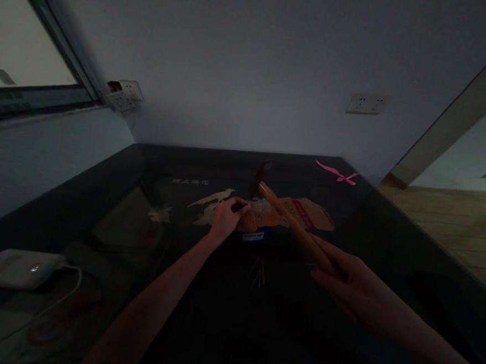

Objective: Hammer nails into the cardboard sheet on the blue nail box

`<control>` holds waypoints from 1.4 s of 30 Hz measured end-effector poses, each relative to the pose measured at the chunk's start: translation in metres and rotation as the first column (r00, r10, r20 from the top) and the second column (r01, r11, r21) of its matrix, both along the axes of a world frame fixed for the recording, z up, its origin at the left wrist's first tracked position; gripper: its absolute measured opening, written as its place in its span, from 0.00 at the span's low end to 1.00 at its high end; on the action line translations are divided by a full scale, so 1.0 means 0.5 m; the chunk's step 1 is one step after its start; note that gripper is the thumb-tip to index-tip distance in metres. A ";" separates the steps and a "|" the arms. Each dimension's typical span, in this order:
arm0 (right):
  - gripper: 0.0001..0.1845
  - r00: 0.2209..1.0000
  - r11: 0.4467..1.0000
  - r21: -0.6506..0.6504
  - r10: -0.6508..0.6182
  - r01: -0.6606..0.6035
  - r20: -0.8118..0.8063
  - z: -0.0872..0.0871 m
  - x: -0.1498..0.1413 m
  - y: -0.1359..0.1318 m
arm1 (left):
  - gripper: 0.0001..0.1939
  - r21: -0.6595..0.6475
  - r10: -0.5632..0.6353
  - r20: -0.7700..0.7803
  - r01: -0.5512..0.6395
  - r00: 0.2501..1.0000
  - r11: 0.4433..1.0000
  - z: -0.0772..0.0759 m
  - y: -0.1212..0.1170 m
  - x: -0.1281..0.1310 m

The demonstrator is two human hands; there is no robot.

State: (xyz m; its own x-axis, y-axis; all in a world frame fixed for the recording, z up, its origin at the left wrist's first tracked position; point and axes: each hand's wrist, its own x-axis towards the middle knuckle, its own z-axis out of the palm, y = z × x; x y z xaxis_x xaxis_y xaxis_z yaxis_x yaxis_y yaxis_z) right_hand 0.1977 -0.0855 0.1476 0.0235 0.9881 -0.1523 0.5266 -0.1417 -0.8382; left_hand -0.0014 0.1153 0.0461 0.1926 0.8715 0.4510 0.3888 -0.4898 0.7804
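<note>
In my right hand (346,281) is a hammer (290,218), its wooden handle slanting up and left with the dark head over the middle of the table. My left hand (227,217) is pinched at the left end of an orange-and-tan piece (259,215), close to the hammer head; what the fingertips hold is too small and dark to make out. Under that piece a blue box or block (256,235) with a white label shows in part. Several thin nails or pins (260,275) lie on the dark table in front of it.
A tan piece with a red band (305,213) extends to the right of the blue box. At the far right of the dark table (211,166) lies a pink ribbon (338,173). A white power bank (20,269) with a cable sits at the left. Wall sockets (365,104) are behind.
</note>
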 end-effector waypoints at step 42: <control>0.30 0.999 0.995 0.097 -0.005 0.008 -0.035 -0.006 0.006 -0.027 | 0.14 0.090 -0.046 -0.046 0.050 0.998 0.995 0.015 -0.017 -0.020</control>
State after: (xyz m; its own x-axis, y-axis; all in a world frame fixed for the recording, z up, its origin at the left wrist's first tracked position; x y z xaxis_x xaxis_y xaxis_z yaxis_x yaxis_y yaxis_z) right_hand 0.2006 -0.0991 0.1446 0.0261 0.9980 -0.0569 0.4966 -0.0624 -0.8657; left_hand -0.0115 0.1069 0.0534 0.2545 0.8165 0.5182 0.3963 -0.5768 0.7143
